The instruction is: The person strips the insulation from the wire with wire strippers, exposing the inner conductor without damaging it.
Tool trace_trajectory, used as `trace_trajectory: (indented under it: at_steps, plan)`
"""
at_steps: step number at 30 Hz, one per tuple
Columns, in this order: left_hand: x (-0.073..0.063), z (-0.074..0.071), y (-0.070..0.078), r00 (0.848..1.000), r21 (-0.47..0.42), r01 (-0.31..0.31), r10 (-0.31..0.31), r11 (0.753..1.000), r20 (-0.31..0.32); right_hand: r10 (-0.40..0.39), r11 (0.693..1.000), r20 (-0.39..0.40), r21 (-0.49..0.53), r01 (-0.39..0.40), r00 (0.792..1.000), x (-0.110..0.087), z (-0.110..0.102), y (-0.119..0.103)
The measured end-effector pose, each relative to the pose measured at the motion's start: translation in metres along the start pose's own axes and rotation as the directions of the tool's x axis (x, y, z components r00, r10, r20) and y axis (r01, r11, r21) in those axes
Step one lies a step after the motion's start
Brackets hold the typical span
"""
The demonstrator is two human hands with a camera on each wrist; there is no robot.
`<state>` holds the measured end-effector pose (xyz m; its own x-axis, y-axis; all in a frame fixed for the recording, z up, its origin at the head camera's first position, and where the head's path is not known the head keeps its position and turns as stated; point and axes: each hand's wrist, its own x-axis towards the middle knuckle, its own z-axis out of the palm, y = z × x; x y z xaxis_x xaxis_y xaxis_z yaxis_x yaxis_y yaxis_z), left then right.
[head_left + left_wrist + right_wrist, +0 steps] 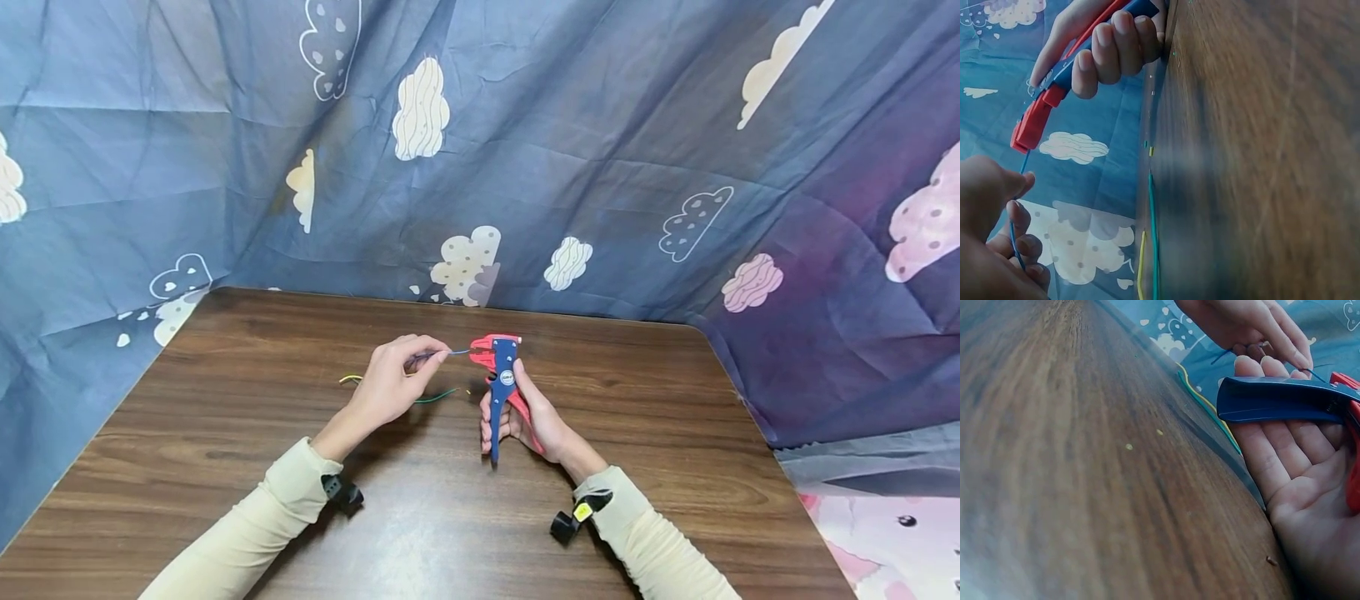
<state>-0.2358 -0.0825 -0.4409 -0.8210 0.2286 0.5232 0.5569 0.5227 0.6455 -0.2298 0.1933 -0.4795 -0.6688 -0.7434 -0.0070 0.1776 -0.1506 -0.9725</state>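
Thumb and fingertips of my left hand pinch a thin blue wire above the table. The wire runs right to the red nose of a blue-and-red wire stripper; its tip is hidden there. In the left wrist view, the blue wire's tail hangs past the fingers. My right hand holds the stripper upright, fingers around the blue handle and the palm by the red one. A green wire and a yellow wire lie on the table below my left hand.
Tiny cut bits of insulation lie scattered on the brown wooden table. A blue cloth with cloud prints hangs behind the table's far edge and along its sides.
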Motion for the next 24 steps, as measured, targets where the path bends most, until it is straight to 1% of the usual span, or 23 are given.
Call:
trace_trajectory:
  at_steps: [5, 10, 16, 24]
  plan:
    - [0.002, -0.003, -0.003, 0.999, -0.018, -0.037, 0.038, 0.999, 0.015, -0.010, 1.000, 0.015, -0.002, 0.010, 1.000, 0.001, 0.001, 0.000]
    - [0.005, -0.011, -0.001, 0.996, -0.013, -0.078, 0.079, 0.997, 0.039, -0.014, 1.000, 0.020, -0.021, 0.015, 1.000, 0.001, 0.000, 0.000]
    - [0.007, -0.018, 0.003, 0.994, -0.004, -0.089, 0.089, 0.996, 0.067, -0.004, 0.999, 0.008, -0.051, 0.005, 1.000, 0.001, -0.001, 0.001]
    - [0.008, -0.018, 0.006, 0.992, -0.040, -0.090, 0.093, 0.995, 0.087, 0.013, 0.998, 0.014, -0.069, -0.012, 1.000, 0.001, -0.002, 0.002]
